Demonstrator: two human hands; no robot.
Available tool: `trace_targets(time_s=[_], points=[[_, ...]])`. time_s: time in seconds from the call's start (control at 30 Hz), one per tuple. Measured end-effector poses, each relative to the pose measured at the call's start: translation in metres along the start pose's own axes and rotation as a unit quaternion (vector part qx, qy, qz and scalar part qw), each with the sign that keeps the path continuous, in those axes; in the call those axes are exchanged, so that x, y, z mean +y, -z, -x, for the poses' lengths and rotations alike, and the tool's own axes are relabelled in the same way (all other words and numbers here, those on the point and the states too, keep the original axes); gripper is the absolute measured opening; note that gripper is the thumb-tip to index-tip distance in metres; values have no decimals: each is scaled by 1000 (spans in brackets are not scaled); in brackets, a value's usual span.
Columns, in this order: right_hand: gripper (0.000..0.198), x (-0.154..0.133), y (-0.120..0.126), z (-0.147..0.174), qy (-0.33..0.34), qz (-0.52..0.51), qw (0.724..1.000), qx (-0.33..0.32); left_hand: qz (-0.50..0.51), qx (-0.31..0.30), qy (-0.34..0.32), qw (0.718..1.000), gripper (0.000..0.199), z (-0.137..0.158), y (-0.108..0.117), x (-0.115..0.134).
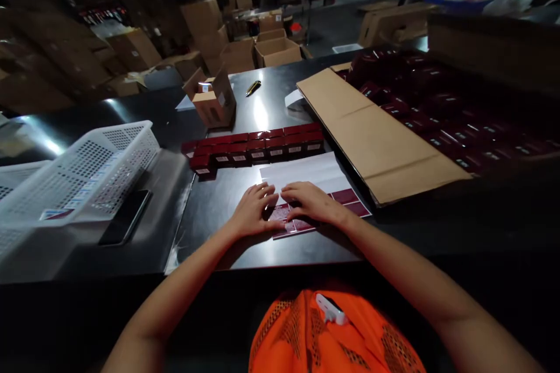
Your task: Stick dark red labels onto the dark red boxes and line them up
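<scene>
A sheet of dark red labels (350,197) lies on the metal table, its far part plain white. At the sheet's left edge is my left hand (257,210), fingers spread and thumb pointing right across the labels. Resting over the sheet's middle, my right hand (314,203) has its thumb and fingers apart. Neither hand visibly grips anything; the hands cover part of the labels. Just beyond the sheet, small dark red boxes (258,148) with white barcode stickers stand in two rows, one box (203,167) jutting toward me at the left end.
On the left are a white perforated basket (100,163) and a phone (126,218). Farther back stand a small open carton (214,102) and a yellow-black cutter (253,88). A flattened cardboard piece (371,134) lies right, beside many dark red packages (437,105).
</scene>
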State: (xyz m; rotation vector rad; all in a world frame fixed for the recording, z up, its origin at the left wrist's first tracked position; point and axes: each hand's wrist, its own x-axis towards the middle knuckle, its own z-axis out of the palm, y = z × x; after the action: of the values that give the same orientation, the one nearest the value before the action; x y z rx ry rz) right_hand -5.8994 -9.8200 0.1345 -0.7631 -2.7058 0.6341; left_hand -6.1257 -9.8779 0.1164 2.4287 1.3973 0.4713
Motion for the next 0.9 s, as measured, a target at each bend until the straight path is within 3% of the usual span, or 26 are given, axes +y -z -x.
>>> trace_targets(time_s=[0.2,0.37,0.53,0.67,0.9], points=[[62,4,-3,17,-19,-16,999,22,45,36,-4,998,78,1,-12,-2],[48,-4,-5,17,-42,-22,998,50,61,70,14,996,60,5,-18,0],[38,-10,-14,21,-55,48,990,118,53,92,29,994,61,4,-20,-1],[27,-13,-22,23,-60,44,986,148,43,93,25,994,61,2,-20,-1],[22,-22,-31,24,-90,88,983,133,13,106,9,994,49,8,-24,-4]])
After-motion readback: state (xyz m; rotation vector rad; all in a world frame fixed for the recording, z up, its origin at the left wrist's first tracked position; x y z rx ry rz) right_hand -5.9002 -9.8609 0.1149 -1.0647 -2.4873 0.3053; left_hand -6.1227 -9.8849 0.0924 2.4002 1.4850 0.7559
